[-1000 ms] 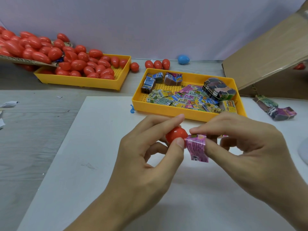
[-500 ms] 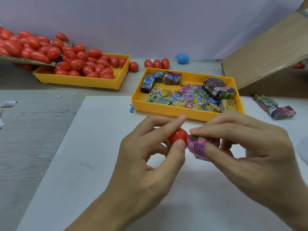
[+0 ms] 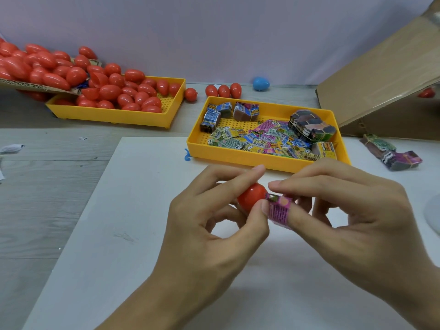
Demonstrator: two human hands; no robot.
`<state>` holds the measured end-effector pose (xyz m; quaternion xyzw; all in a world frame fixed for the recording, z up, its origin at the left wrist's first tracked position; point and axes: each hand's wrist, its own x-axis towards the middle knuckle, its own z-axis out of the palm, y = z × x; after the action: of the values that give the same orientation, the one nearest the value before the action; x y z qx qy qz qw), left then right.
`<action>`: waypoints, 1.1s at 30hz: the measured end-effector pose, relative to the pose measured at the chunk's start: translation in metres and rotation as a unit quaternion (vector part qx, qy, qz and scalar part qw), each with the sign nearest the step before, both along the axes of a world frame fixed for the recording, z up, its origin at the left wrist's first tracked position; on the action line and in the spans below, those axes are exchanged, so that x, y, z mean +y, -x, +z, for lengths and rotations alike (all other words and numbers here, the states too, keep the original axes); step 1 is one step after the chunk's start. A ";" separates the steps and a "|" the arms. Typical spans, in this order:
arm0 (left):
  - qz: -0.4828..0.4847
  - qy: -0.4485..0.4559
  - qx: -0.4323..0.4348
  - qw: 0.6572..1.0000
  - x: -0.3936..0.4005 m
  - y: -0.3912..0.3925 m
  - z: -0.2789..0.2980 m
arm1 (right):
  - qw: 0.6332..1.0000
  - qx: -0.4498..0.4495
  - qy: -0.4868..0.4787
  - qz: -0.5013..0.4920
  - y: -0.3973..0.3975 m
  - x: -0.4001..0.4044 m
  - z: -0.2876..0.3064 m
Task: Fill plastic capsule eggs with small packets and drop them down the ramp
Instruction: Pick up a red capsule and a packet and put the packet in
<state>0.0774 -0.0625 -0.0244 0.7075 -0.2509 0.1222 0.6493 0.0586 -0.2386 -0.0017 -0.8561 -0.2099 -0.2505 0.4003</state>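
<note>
Above a white mat [image 3: 123, 210] on the counter [image 3: 47, 186], a person's left hand [image 3: 209, 234] pinches a glossy red plastic egg half [image 3: 251, 198] between thumb and forefinger, while the right hand [image 3: 352, 222] grips a small pink printed packet [image 3: 279, 210], folded round the thumb and touching the egg's open end. The step in hand appears to be the filling: the thin, crinkly packet looks only partly tucked in. The next move likely calls for pushing it fully inside without letting the smooth shell slip, then capping it with a second half; whether the right hand hides that half cannot be told. Just beyond the hands, a yellow perforated tray [image 3: 262, 160] holds a loose heap of flat, brightly printed packets [image 3: 262, 139] and several banded bundles [image 3: 312, 126]. Two more bundles [image 3: 390, 151] lie on the mat to the right. Farther left, a second yellow tray [image 3: 114, 115] brims with oval red eggs [image 3: 112, 91] spilling from a cardboard sheet. A single blue egg [image 3: 261, 83] rests by the pale back wall, and the plain brown cardboard ramp [image 3: 381, 75] slopes upward at far right.
</note>
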 end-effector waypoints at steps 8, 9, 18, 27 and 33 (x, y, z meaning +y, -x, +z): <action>0.042 0.004 -0.025 0.999 0.003 -0.002 0.004 | 0.988 0.142 -0.046 0.037 0.000 -0.002 0.008; 0.047 -0.003 -0.039 0.998 0.003 -0.001 0.004 | 0.988 0.147 -0.036 0.035 0.000 -0.002 0.008; 0.072 -0.059 -0.118 0.989 0.002 0.001 0.003 | 0.995 0.103 -0.010 -0.010 0.001 -0.002 0.007; 0.008 0.022 -0.017 1.000 0.002 0.001 0.001 | 0.964 0.231 -0.126 0.026 -0.003 -0.006 0.008; 0.007 0.040 0.005 0.999 0.002 0.002 0.003 | 0.899 0.344 -0.246 0.114 -0.007 -0.008 0.013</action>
<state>0.0754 -0.0603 -0.0215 0.6833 -0.2378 0.1334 0.6773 0.0658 -0.2470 0.0110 -0.7331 -0.0872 0.0635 0.6715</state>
